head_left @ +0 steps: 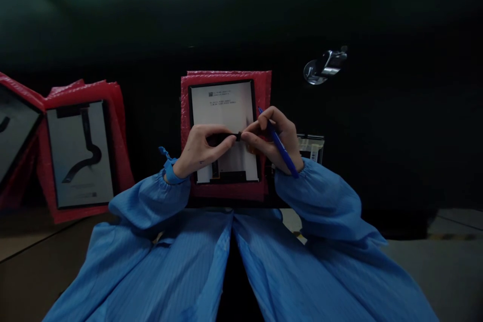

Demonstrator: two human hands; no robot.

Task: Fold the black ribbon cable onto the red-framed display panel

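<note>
A display panel (226, 113) lies back side up in front of me, pale with a black edge and small printing near its top. A black flex cable (215, 168) rises from the panel's lower edge, partly hidden under my fingers. My left hand (202, 150) is closed, pinching this cable near its end between thumb and forefinger. A blue pen (283, 151) slants through my right hand (285, 136), its tip pointing up and left. The right thumb and forefinger meet at the cable's end; whether they grip it I cannot tell.
Red bubble-wrap sheets (263, 95) lie beneath the panel. To the left, another panel (81, 161) with a curved black cable rests on red wrap, beside a further panel (13, 128). A shiny metal tally counter (326, 66) stands at the upper right. A clear box-like item (315, 146) sits behind my right wrist.
</note>
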